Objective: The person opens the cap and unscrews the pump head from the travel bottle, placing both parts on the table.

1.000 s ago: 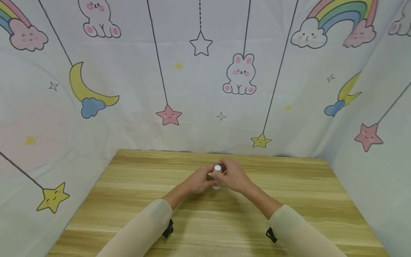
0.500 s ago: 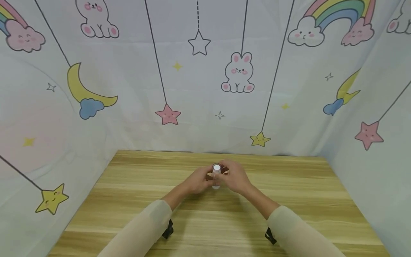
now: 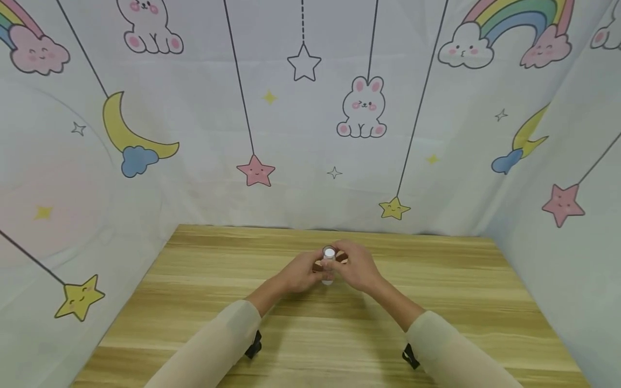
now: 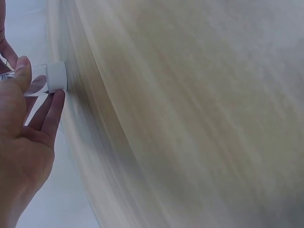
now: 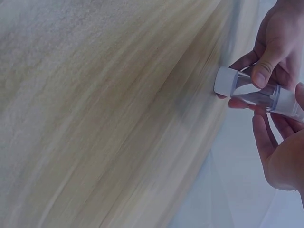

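Note:
A small clear cylindrical bottle (image 3: 329,253) with a white base (image 5: 225,81) stands upright near the back of the table, held between both hands. My left hand (image 3: 302,272) grips the lower clear body; its thumb lies along the side and its fingertips reach the white base (image 4: 57,77). At the top, my right hand (image 3: 356,267) pinches the white collar section (image 5: 287,101) between thumb and fingers. In the right wrist view, a see-through rim surrounds that upper part. The base sits right at the table surface. Fingers cover much of the bottle's middle.
The wood-grain table (image 3: 310,334) ends at a white cloth backdrop (image 3: 208,199) printed with stars, rabbits and rainbows, close behind the hands. Cloth also hangs along the left and right sides. Black clips (image 3: 254,345) show beneath the sleeves.
The right hand's fingers and thumb have shifted slightly around the bottle's top. My left hand and the bottle stay in place; the head view sways a little.

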`<action>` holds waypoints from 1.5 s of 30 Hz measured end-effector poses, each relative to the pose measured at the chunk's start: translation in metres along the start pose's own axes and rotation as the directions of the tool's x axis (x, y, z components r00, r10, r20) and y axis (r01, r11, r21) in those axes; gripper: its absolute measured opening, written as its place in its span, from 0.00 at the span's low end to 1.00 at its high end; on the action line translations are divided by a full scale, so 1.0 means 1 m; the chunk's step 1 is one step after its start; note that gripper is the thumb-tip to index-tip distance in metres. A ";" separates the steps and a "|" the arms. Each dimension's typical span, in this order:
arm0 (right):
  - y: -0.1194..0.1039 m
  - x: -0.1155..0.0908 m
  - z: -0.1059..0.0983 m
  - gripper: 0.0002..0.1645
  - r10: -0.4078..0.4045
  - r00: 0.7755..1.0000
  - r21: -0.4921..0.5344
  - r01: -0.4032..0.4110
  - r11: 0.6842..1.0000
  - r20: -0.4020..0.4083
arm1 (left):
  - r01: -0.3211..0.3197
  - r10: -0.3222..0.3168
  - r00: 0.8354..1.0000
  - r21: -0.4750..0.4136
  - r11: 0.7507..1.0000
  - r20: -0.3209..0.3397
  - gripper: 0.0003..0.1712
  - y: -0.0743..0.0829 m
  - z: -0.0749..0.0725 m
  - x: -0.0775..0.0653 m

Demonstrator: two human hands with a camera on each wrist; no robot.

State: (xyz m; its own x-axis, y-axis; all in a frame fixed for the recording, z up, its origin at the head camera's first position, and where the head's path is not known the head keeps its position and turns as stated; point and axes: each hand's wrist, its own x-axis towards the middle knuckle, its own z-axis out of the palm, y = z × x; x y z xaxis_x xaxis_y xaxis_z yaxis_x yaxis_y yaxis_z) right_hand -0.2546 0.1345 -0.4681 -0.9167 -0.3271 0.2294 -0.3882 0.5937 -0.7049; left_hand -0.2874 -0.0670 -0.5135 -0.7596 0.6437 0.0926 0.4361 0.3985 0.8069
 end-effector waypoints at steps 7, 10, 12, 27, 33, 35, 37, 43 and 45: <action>0.000 0.000 0.000 0.17 0.027 1.000 -0.002 -0.027 1.000 -0.013 | -0.002 0.002 1.000 0.017 1.000 0.013 0.30 0.003 -0.001 0.000; -0.002 0.000 -0.001 0.17 0.041 0.999 0.016 -0.041 0.999 -0.020 | 0.000 0.000 1.000 0.026 1.000 0.002 0.27 0.004 -0.002 0.000; -0.004 0.001 -0.001 0.17 0.047 0.999 0.033 -0.046 0.998 -0.026 | 0.001 -0.001 1.000 0.034 0.999 -0.004 0.24 0.004 -0.003 0.000; -0.004 0.000 0.003 0.16 0.045 0.998 0.075 -0.042 0.996 -0.038 | 0.027 -0.027 0.999 -0.016 1.000 -0.017 0.21 -0.001 0.000 -0.004; -0.002 -0.001 0.004 0.17 0.053 0.998 0.099 -0.050 0.994 -0.029 | 0.059 -0.060 0.998 -0.036 0.998 -0.027 0.30 0.000 0.000 -0.005; -0.001 -0.001 0.004 0.17 0.054 0.998 0.101 -0.051 0.994 -0.028 | 0.058 -0.060 0.998 -0.053 0.997 -0.024 0.35 0.002 0.000 -0.005; -0.001 -0.001 0.004 0.17 0.056 0.998 0.100 -0.053 0.994 -0.028 | 0.056 -0.057 0.998 -0.060 0.997 -0.020 0.38 0.003 -0.001 -0.005; -0.003 -0.002 0.002 0.15 0.050 0.997 0.095 -0.045 0.994 -0.051 | 0.063 -0.064 0.997 -0.049 0.997 -0.029 0.38 0.010 -0.003 -0.006; -0.004 -0.002 0.002 0.15 0.050 0.997 0.094 -0.045 0.995 -0.054 | 0.057 -0.059 0.997 -0.044 0.997 -0.042 0.36 0.011 -0.004 -0.006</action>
State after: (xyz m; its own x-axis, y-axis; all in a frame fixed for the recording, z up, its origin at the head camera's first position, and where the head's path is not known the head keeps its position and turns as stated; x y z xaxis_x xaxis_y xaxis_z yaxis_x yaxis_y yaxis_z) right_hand -0.2509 0.1315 -0.4674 -0.9388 -0.2568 0.2295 -0.3359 0.5361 -0.7744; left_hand -0.2794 -0.0689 -0.5027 -0.8033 0.5915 0.0694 0.3704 0.4050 0.8359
